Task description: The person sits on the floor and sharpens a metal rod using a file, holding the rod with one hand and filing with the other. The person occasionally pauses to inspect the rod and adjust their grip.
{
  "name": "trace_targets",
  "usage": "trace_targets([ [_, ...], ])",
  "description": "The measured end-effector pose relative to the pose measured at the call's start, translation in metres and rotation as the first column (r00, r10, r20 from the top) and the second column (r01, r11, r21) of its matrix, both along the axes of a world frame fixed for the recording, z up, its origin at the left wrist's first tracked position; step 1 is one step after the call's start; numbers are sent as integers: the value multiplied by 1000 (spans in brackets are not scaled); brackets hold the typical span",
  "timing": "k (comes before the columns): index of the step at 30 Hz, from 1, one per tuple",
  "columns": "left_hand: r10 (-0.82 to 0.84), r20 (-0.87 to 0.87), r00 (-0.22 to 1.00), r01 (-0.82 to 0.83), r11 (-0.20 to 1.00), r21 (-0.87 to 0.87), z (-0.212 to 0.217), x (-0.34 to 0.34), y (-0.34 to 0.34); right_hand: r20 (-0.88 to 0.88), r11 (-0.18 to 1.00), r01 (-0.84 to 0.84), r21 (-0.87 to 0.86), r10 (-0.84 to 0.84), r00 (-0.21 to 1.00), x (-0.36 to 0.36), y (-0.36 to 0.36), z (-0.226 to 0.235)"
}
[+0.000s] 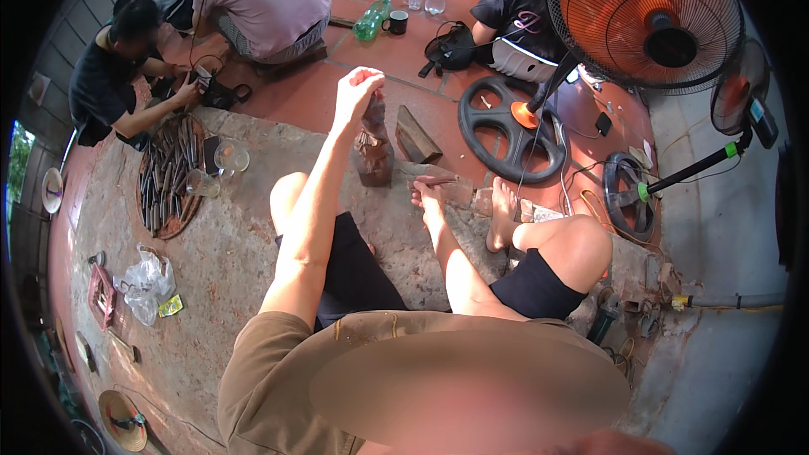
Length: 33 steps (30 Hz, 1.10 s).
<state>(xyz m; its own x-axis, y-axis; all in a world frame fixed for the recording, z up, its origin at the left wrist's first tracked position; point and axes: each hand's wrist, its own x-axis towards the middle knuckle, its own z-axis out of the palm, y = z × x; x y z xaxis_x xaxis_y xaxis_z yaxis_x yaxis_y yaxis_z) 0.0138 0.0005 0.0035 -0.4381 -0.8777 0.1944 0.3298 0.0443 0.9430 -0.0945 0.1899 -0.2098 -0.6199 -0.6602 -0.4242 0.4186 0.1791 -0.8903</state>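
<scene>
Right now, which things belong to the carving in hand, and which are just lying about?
In hand:
- wooden figure, top gripped by left hand
- chisel in right hand

Lying about:
- wood block
- tray of tools
- plastic bag
- two fans
- green bottle, mug

Your single head camera is looking steeply down from above your lap, facing forward across the stone floor [227,261], staying near your hands, its rim bending outward.
</scene>
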Motion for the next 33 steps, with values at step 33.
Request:
trace_targets([
  [33, 155, 78, 985, -148, 985, -91, 6, -25, 30, 57, 997, -55, 45, 53, 997, 0, 3, -5],
])
